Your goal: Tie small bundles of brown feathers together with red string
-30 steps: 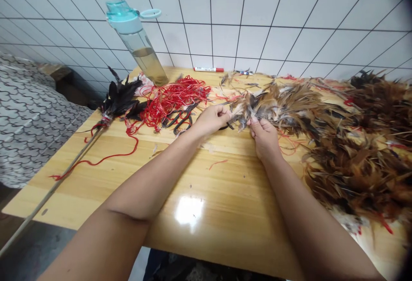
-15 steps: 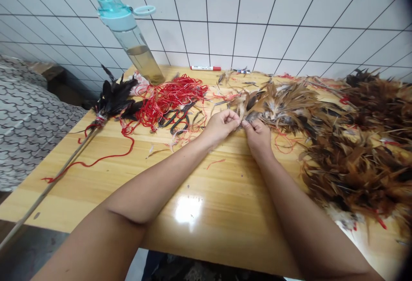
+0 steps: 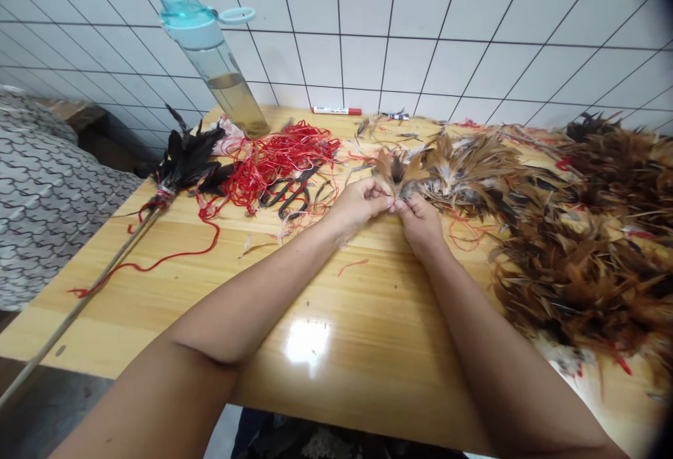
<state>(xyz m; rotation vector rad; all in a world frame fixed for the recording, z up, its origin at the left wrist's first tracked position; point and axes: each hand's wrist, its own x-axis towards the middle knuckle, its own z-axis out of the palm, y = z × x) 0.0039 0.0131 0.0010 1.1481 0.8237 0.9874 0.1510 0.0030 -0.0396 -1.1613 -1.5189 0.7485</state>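
Over the middle of the wooden table [image 3: 336,291], my left hand [image 3: 364,205] and my right hand [image 3: 419,223] meet fingertip to fingertip. Both are closed in a pinch around the lower ends of a few brown feathers [image 3: 395,170], whose tips fan upward and away from me. A loose pile of brown and grey feathers [image 3: 473,172] lies just beyond my right hand. Left of my left hand are a heap of tangled red string [image 3: 287,161] and black-handled scissors [image 3: 289,196], partly covered by it.
A stick with black feathers [image 3: 186,158] bound to its end lies along the left side. Behind the string stands a blue-capped water bottle [image 3: 231,87]. A red-capped marker [image 3: 336,111] rests by the tiled wall [image 3: 420,10]. Large bunches of brown feathers [image 3: 583,284] fill the right side.
The feathers between my fingertips now stand more spread and upright in a small fan. Both hands have barely shifted.
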